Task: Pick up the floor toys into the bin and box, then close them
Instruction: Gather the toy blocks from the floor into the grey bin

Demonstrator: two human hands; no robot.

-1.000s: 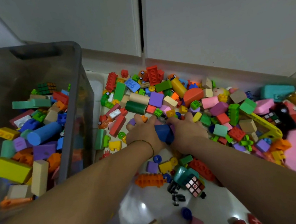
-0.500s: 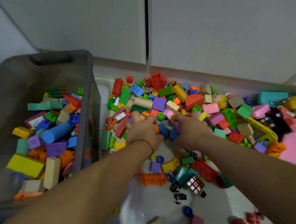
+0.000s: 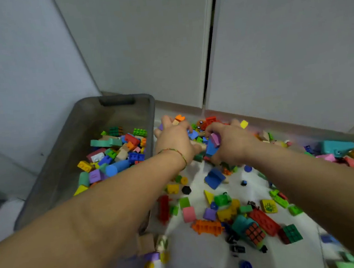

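- The left hand (image 3: 173, 140) and right hand (image 3: 231, 143) are cupped toward each other. Their fingers curl round a shared clutch of small multicoloured plastic and foam blocks (image 3: 212, 148), held above the floor.
- The grey translucent plastic bin (image 3: 65, 158) stands open at 9 o'clock of the hands, its right rim just beside the left hand. It is already part-filled with toys; I cannot make out a lid or a box.
- Loose toys lie on the white floor (image 3: 197, 251) at 6 o'clock of the hands: a blue wedge block (image 3: 214, 178), an orange studded brick (image 3: 206, 226), a red studded brick (image 3: 264, 221) and a colour puzzle cube (image 3: 255, 233). A further heap runs toward 3 o'clock.
- The pieces look light, stiff and smooth, so a 2-handed scoop will probably shed some through the gaps underneath. Pressing the palms inward with the little fingers closed beneath should hold it.
- The larger bricks seem best pinched singly across their long sides.
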